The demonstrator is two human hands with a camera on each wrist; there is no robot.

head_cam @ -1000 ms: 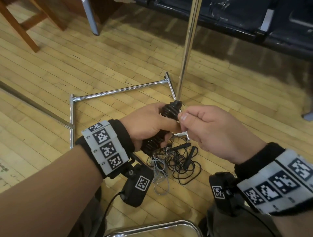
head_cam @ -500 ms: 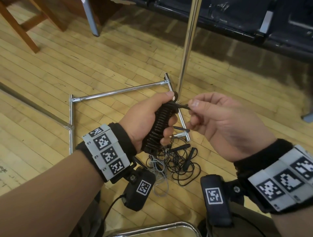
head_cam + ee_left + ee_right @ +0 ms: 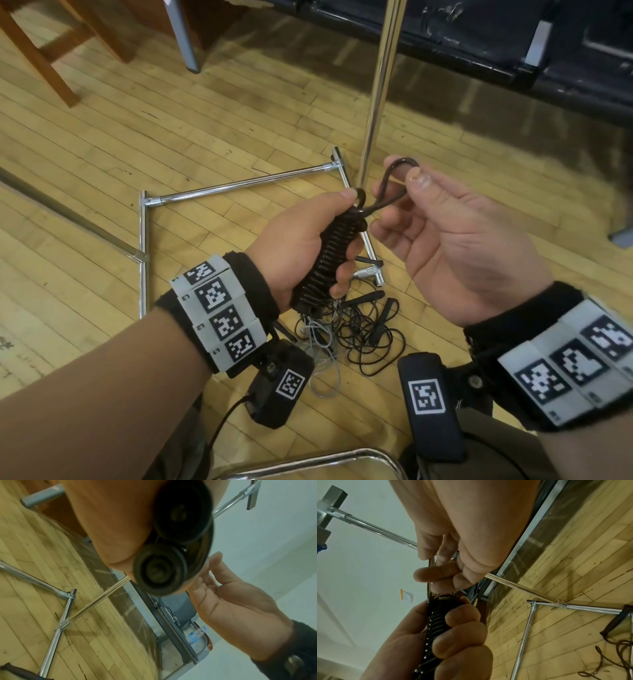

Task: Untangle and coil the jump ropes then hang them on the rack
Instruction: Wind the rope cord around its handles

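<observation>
My left hand (image 3: pixel 308 240) grips a black jump rope wound tightly round its handles into a bundle (image 3: pixel 329 253), thumb on its top end. From that top a short rope loop (image 3: pixel 394 181) sticks out, and my right hand (image 3: pixel 411 185) pinches it between thumb and fingertips. The left wrist view shows the two round handle butts (image 3: pixel 159 569) below my palm. In the right wrist view the coiled bundle (image 3: pixel 436 620) sits inside the left fingers. A tangle of black and grey ropes (image 3: pixel 346 329) lies on the floor below my hands.
The chrome rack's upright pole (image 3: pixel 376 89) rises just behind my hands, its base bars (image 3: pixel 239 185) lying on the wooden floor. A wooden chair leg (image 3: pixel 37 58) stands far left, dark benches (image 3: pixel 513 51) at the back. A chrome tube (image 3: pixel 308 462) curves at the bottom edge.
My right hand has pulled a loop of rope up and right out of the bundle's top, where before it pinched close against it. The left hand keeps its grip.
</observation>
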